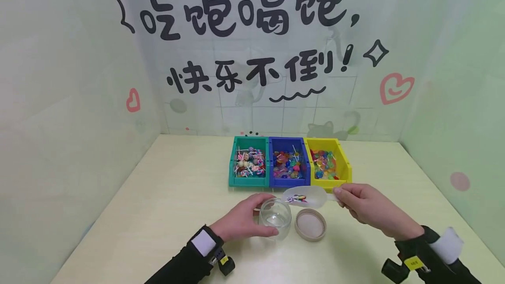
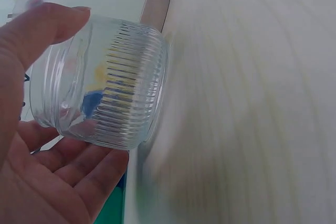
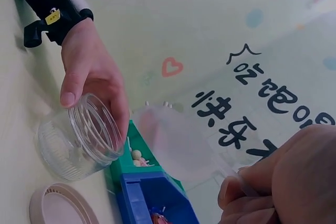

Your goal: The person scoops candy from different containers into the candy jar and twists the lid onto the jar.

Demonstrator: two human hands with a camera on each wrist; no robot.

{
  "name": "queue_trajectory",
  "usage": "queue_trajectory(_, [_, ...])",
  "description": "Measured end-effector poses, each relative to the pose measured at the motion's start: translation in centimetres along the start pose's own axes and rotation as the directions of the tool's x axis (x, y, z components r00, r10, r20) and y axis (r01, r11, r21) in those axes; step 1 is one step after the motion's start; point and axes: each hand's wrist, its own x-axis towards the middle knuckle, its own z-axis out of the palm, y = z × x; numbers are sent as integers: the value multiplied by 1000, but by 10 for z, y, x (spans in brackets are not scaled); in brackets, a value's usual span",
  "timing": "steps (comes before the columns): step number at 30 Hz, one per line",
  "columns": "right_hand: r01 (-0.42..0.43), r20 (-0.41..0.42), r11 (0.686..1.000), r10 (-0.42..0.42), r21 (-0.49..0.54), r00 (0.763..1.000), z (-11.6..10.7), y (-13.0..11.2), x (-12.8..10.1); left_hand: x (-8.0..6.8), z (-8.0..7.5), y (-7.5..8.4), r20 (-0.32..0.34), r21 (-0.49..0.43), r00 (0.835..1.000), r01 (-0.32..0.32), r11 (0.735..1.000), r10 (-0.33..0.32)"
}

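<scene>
Jar (image 1: 275,219): I see clear, ribbed glass
Lid (image 1: 310,225): beige
Scoop (image 1: 305,197): translucent white
Bins: green (image 1: 248,182), blue (image 1: 289,182), yellow (image 1: 344,161)
Bench (image 1: 165,214): I see pale cream

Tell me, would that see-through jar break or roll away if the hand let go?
The clear ribbed jar looks like glass, so it is probably breakable. It is round and held tilted by the left hand, so it might roll if released. It looks empty, so it is likely light, and its smooth surface may be slippery.
</scene>
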Motion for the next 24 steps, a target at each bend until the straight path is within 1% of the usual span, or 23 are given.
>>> queue_trajectory(6, [0,23,999,1,-47,1000,5,-6,-1,-1,0,0,4,1,1000,2,1000,-2])
queue_trajectory(12, [33,45,995,-29,-98,999,9,-14,-2,-2,0,2,3,-6,1000,20,1000,-20])
queue_trajectory(17, [62,42,989,-57,-138,998,11,-22,-3,-3,0,3,-2,-12,1000,22,1000,-22])
queue_trajectory(24, [49,29,990,-46,-131,999,11,-22,-3,-3,0,1,3,-34,1000,20,999,-20])
